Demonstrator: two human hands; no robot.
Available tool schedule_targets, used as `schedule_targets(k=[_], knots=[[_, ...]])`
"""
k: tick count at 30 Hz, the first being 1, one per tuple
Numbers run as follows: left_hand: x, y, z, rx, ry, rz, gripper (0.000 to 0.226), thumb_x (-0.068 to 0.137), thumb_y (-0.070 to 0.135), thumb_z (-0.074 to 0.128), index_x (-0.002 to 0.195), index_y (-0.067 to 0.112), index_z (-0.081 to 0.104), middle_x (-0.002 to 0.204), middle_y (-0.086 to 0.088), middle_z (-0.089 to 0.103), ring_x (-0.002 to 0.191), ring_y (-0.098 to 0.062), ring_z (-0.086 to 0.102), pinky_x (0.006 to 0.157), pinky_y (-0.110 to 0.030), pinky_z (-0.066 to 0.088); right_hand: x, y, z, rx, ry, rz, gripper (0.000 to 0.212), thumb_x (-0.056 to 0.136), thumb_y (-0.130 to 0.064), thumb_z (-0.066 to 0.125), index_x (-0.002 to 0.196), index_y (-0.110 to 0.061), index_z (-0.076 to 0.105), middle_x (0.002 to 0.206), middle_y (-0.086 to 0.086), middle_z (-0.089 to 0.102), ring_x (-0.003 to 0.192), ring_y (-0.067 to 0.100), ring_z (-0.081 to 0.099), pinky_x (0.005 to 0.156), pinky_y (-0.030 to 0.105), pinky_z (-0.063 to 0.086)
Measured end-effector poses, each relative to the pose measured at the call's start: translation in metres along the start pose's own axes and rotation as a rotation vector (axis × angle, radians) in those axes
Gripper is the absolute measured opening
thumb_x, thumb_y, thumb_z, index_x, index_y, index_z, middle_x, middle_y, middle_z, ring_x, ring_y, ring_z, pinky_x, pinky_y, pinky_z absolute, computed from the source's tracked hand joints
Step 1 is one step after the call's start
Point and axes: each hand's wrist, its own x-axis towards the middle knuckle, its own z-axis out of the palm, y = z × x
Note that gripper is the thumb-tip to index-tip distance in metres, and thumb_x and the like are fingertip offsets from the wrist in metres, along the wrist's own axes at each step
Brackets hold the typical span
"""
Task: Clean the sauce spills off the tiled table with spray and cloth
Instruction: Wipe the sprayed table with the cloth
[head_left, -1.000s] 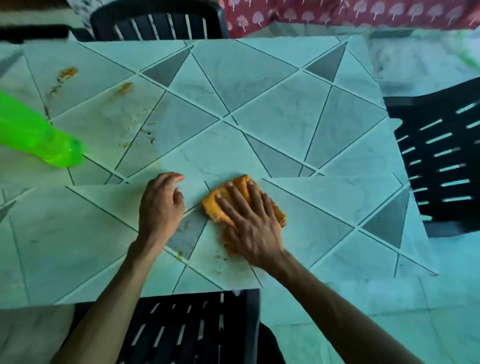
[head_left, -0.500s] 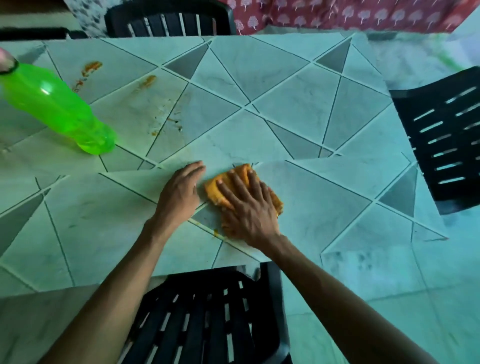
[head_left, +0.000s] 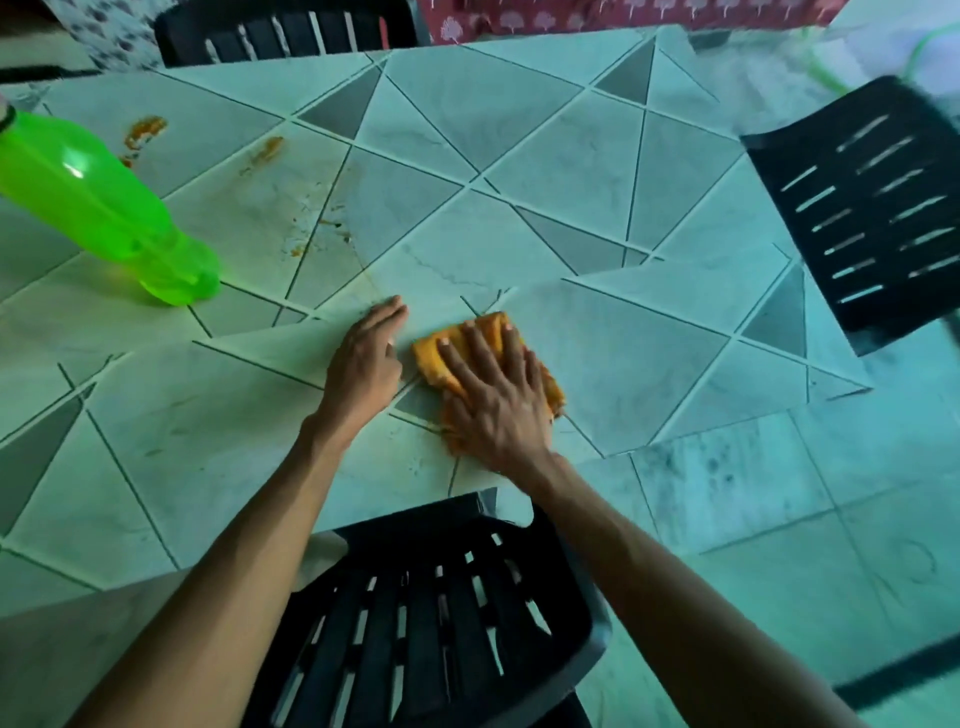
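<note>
wiping the near middle of the counter, stains at the far left not yet reached

the right grip (head_left: 493, 410) lies flat, fingers straight and spread, pressing the folded orange cloth (head_left: 431, 358) onto the tiled counter (head_left: 519, 156); it clasps nothing, only bears down. just left of it the left grip (head_left: 366, 358) rests palm down, fingers straight, bracing on bare tile beside the cloth. to my eye this is the wiping step, about midway. orange sauce smears (head_left: 145, 130) sit well away at the far left, with smaller specks (head_left: 332, 228) nearer. the next move likely calls for sliding the cloth far and left across them, perhaps spraying first. the green spray bottle (head_left: 98, 208) stands at the left, near those smears, untouched. it is translucent, but i cannot tell how full it is.
</note>
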Motion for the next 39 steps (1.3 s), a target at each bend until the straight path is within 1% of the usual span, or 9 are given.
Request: schedule_targets(k=[4,9,13,20,26,30,33,36,39], knots=[[0.001,0.008,-0.001,-0.011,-0.01,-0.019,0.05,0.093,-0.005,0.041,0.141,0.004,0.051,0.153,-0.005,0.043,0.143,-0.015,0.036,0.12,-0.025,0.021,-0.071,0.026,0.001,-0.059,-0.033,-0.173,0.059,0.104,-0.058,0.029,0.158,-0.047,0.008,0.169,-0.012,0.004,0.156,0.027,-0.005,0.124,0.051,0.011],[-0.006,0.017,0.005,0.079,-0.013,-0.042,0.055,0.098,0.025,0.054,0.149,0.008,0.041,0.16,-0.001,0.03,0.148,-0.018,0.024,0.121,-0.031,0.02,-0.072,0.137,-0.032,-0.05,-0.01,0.19,0.063,0.098,-0.069,0.008,0.157,-0.048,0.012,0.169,-0.01,0.007,0.156,0.028,0.005,0.12,0.055,0.02],[-0.008,0.016,0.013,0.155,-0.012,-0.046,0.069,0.094,0.041,0.061,0.15,0.008,0.038,0.162,-0.003,0.025,0.15,-0.022,0.021,0.121,-0.036,0.022,-0.03,0.127,-0.031,-0.014,0.071,0.372,0.065,0.096,-0.059,0.02,0.158,-0.04,0.02,0.169,-0.002,0.012,0.153,0.041,0.007,0.118,0.06,0.019],[-0.007,0.02,0.016,0.143,0.015,-0.093,0.078,0.088,0.046,0.068,0.15,0.01,0.038,0.162,0.0,0.026,0.15,-0.02,0.021,0.12,-0.038,0.024,-0.075,0.033,-0.001,-0.007,0.04,-0.081,0.064,0.101,-0.056,0.039,0.158,-0.044,0.013,0.169,-0.008,0.008,0.156,0.032,-0.003,0.123,0.053,0.012],[-0.006,0.018,0.019,0.13,-0.003,-0.098,0.08,0.089,0.048,0.066,0.152,0.011,0.034,0.163,0.002,0.022,0.151,-0.017,0.015,0.121,-0.035,0.019,-0.097,0.194,-0.014,-0.094,0.073,0.3,0.069,0.097,-0.064,0.03,0.159,-0.043,0.008,0.169,-0.009,0.004,0.156,0.03,0.001,0.122,0.05,0.012],[-0.008,0.018,0.018,0.137,0.0,-0.103,0.08,0.09,0.047,0.066,0.153,0.011,0.032,0.163,0.001,0.021,0.151,-0.018,0.014,0.121,-0.037,0.019,-0.071,0.332,0.059,0.207,-0.02,0.504,0.071,0.093,-0.078,0.004,0.157,-0.047,-0.001,0.169,-0.007,0.001,0.155,0.033,0.006,0.117,0.063,0.023],[-0.008,0.019,0.017,0.137,-0.007,-0.106,0.08,0.09,0.047,0.066,0.153,0.012,0.032,0.163,0.002,0.02,0.152,-0.017,0.013,0.122,-0.039,0.02,-0.072,0.208,0.025,-0.01,0.081,0.47,0.068,0.096,-0.062,0.021,0.159,-0.043,0.001,0.17,-0.003,-0.001,0.155,0.038,-0.002,0.12,0.06,0.014],[-0.007,0.018,0.014,0.11,-0.015,-0.131,0.08,0.088,0.046,0.069,0.152,0.012,0.036,0.162,0.004,0.022,0.151,-0.014,0.014,0.121,-0.034,0.019,-0.082,0.065,-0.014,0.073,0.125,0.126,0.07,0.094,-0.049,0.041,0.159,-0.039,0.017,0.169,0.0,0.007,0.154,0.042,-0.001,0.12,0.059,0.011],[-0.004,0.02,0.008,0.078,-0.027,-0.161,0.079,0.085,0.045,0.072,0.149,0.012,0.04,0.161,0.006,0.025,0.15,-0.01,0.016,0.119,-0.027,0.016,-0.088,0.029,-0.008,0.081,0.003,-0.061,0.065,0.102,-0.052,0.039,0.16,-0.039,0.012,0.17,-0.003,0.004,0.154,0.038,-0.005,0.122,0.06,0.009]])
